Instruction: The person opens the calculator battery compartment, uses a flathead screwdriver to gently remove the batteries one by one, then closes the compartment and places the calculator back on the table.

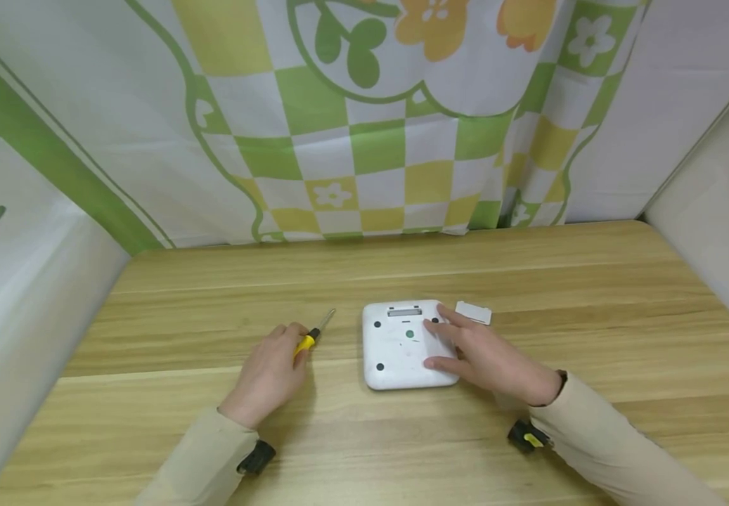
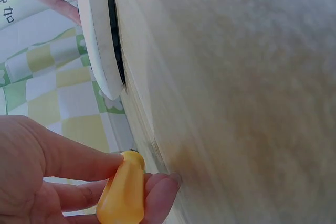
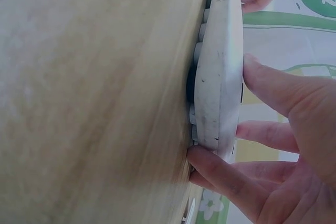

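A white calculator (image 1: 402, 355) lies face down on the table, its keys (image 3: 198, 51) showing underneath in the right wrist view. The long slot (image 1: 405, 312) at the far end of its back is uncovered. My right hand (image 1: 487, 355) holds the calculator by its right side, the thumb and index finger on the back and other fingers around the far corner edge. To the left, my left hand (image 1: 271, 372) pinches the yellow handle of a screwdriver (image 1: 315, 336) between thumb and fingers. Its metal shaft points away toward the far right.
A small white cover (image 1: 474, 312) lies just beyond the calculator's right corner. The wooden table (image 1: 212, 309) ends at a checkered green and yellow curtain (image 1: 370, 154) behind, with white panels at both sides.
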A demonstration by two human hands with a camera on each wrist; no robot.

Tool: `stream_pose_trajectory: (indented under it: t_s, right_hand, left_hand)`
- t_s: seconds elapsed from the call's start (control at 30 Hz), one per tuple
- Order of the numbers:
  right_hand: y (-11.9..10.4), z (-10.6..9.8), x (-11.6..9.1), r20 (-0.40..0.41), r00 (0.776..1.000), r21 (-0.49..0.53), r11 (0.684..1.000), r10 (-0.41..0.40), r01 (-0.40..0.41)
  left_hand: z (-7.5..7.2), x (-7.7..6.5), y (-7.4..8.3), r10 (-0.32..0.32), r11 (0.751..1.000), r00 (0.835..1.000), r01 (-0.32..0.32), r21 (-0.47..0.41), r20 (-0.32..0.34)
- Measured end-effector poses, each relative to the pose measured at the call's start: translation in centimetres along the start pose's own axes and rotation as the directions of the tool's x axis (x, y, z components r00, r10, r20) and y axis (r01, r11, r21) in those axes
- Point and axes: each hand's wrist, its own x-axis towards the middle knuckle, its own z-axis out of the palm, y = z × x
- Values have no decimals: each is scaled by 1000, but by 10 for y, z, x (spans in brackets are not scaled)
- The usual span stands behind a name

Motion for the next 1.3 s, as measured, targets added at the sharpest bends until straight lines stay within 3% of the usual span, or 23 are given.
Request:
stream_pose_trajectory:
  t_s: [0.3, 0.57, 0.73, 1.1, 1.3]
  right_hand:
    - [0, 0, 0, -4, 1000, -11, 1000, 3, -3]
    - [0, 0, 1, 7, 1000, -14, 1000, 11, -11]
    - [0, 0, 0, 12, 1000, -8, 1000, 13, -13]
    - [1, 1, -1, -2, 1000, -14, 1000, 1, -1]
    - [0, 1, -1, -6, 1000, -20, 1000, 0, 0]
  left_hand:
    - [0, 2, 1, 37, 996, 999, -38, -77, -8]
    - [4, 7, 4, 132, 984, 986, -142, -107, -98]
    - [8, 11, 9, 162, 980, 979, -175, -97, -122]
    - [9, 19, 17, 203, 977, 977, -207, -50, -68]
    - [6, 22, 21, 222, 974, 973, -224, -23, -69]
